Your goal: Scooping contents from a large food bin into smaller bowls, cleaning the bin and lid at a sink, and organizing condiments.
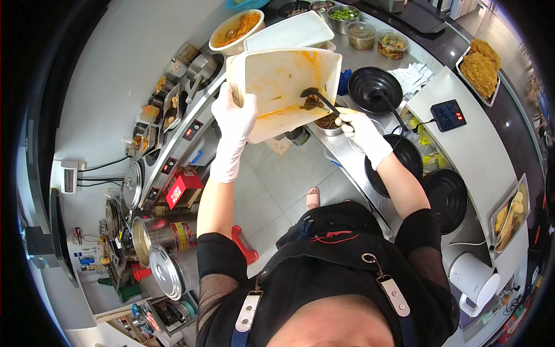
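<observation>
My gloved left hand [235,112] grips the side of a white plastic container [277,86], which is tilted so that its inside faces me. Orange oily smears streak its walls, and a small clump of dark shredded food [313,103] clings near its lower right corner. In my gloved right hand [360,130] is a black ladle or spoon [323,99], its head inside the container just above the clump. Partly hidden behind the container and my right hand, a round metal bowl [328,129] holds more of the dark food.
Black bowls [375,89] and a digital timer or scale [448,115] stand at the right. A basin of shredded orange food [236,30], a white lid [288,32] and a tub of chopped greens [344,15] are at the back. Steel pots [164,269] stand at the left.
</observation>
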The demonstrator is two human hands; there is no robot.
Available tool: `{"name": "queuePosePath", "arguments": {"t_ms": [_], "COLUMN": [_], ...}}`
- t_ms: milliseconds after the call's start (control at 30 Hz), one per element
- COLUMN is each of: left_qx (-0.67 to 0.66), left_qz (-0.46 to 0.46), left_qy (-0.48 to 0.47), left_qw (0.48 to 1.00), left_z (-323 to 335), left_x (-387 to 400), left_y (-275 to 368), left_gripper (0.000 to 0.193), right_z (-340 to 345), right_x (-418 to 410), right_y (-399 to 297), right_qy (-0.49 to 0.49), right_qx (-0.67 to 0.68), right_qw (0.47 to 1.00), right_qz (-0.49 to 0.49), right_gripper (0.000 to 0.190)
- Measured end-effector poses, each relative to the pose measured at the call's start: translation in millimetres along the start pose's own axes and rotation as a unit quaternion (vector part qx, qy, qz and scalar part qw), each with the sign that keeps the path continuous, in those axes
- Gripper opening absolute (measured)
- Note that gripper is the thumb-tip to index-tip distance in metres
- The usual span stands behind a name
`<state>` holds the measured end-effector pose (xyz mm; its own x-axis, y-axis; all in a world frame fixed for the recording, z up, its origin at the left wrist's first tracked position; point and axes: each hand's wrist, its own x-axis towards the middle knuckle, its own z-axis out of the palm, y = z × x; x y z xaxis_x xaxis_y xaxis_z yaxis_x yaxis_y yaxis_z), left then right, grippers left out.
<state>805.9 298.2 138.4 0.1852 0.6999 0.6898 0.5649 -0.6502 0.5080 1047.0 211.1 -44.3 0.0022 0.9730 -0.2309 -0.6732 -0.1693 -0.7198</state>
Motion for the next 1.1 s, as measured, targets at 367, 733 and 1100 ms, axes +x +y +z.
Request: {"name": "queuePosePath", "arguments": {"t_ms": [367,733,1100], "left_qx": [0.068,0.056,0.038], "left_qz": [0.095,0.085,0.072], "left_qy": [0.05,0.035,0.039], "left_qw": [0.992,0.994,0.996], "left_z": [12,14,12], "left_x": [-8,-8,-8], "left_y": [1,4,7], "left_gripper": [0.013,0.013,0.012], "right_z": [-22,-7,4], "right_x": [-23,-39,-25], "right_y": [9,-23,6], "right_qy": [0.018,0.027,0.0], "right_qx": [0.017,-0.052,0.04], "right_qw": [0.998,0.998,0.999], "right_qz": [0.052,-0.035,0.017], "right_gripper": [0.036,0.036,0.036]}}
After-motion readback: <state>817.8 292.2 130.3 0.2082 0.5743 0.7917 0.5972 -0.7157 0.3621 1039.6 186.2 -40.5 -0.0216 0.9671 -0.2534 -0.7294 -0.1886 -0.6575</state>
